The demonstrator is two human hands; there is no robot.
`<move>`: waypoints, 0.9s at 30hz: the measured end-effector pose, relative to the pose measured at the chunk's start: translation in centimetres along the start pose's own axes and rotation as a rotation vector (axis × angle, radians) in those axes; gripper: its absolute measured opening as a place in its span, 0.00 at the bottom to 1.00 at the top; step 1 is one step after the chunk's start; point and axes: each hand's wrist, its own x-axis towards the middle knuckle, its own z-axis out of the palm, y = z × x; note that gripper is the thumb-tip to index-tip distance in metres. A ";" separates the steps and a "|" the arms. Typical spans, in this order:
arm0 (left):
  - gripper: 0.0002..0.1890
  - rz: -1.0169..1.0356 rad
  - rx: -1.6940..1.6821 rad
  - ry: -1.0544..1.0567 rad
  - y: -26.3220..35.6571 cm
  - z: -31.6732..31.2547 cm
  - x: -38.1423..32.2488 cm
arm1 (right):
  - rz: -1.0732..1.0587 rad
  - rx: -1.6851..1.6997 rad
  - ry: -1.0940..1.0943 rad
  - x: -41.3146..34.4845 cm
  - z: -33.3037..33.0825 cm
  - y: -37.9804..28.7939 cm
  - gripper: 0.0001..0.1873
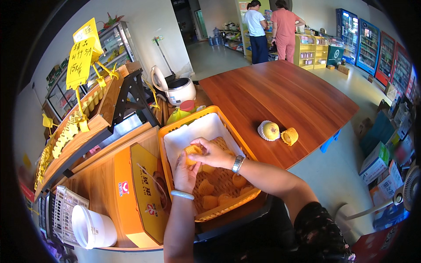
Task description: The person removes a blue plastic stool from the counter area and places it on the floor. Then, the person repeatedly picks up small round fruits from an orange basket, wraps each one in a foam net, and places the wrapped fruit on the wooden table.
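Over a yellow plastic crate [235, 136], my left hand [185, 176] and my right hand [215, 154] together hold a piece in a yellow foam net sleeve [192, 154]. My left fingers support it from below and my right thumb and fingers grip its side. Whether fruit fills the sleeve is hard to see. White sheeting [207, 126] lines part of the crate. Several pieces in yellow sleeves lie inside, among them a netted fruit [205, 187] and a round orange piece [238, 180].
On the brown wooden table [279, 88], a yellowish fruit [271, 131] in a white foam net sits beside a yellow foam sleeve [290, 136]. Left are a printed carton [138, 197], a white bucket [95, 227] and a display rack [95, 128]. Two people [256, 33] stand far back.
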 end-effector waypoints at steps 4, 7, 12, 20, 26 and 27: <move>0.21 -0.024 -0.046 0.018 0.1 -0.6 0.3 | 0.117 0.266 0.038 0.5 0.2 -0.3 0.23; 0.23 0.003 -0.021 -0.017 -0.2 -0.2 0.1 | 0.083 0.154 0.078 0.6 0.0 -0.2 0.19; 0.16 0.039 -0.007 -0.041 0.1 1.1 -0.4 | 0.034 0.142 0.100 0.6 -0.2 0.8 0.14; 0.14 0.074 0.041 -0.010 -0.4 0.7 -0.4 | -0.115 0.083 0.115 0.6 0.3 1.1 0.07; 0.12 0.048 -0.004 -0.010 -0.3 0.7 -0.3 | -0.167 0.071 0.099 0.5 0.0 1.5 0.06; 0.12 0.042 -0.009 0.001 -0.2 0.5 -0.2 | -0.276 -0.041 0.126 0.4 0.1 1.3 0.06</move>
